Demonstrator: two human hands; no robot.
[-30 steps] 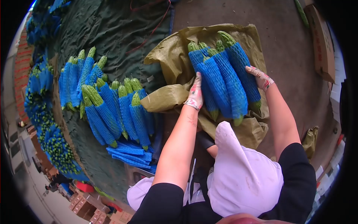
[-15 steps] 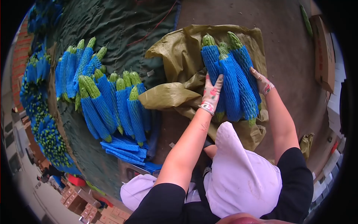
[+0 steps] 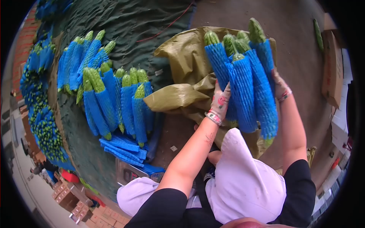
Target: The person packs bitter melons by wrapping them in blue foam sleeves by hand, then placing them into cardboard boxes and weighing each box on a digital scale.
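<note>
Between my two gloved hands is a bundle of several bitter melons (image 3: 243,91) in blue foam net sleeves, green ends pointing away from me. My left hand (image 3: 220,102) presses on the bundle's left side, its fingers partly hidden. On the right side, my right hand (image 3: 281,86) is closed around the edge, with fingertips behind the sleeves. Beneath and behind the bundle spreads an olive woven sack (image 3: 182,49), crumpled. To the left, more sleeved bitter melons (image 3: 102,91) lie in rows on a dark green cloth (image 3: 152,22).
Flattened blue net sleeves (image 3: 121,148) lie by the front of the rows, near a metal-edged device (image 3: 127,173). A large heap of sleeved melons (image 3: 42,125) is at far left. Cardboard boxes (image 3: 332,72) stand at right, with a loose bitter melon (image 3: 318,35) beside them.
Both hands have lifted the bundle of bitter melons toward me, so it appears larger and higher above the sack. The melons have spread apart somewhat at their far ends.
</note>
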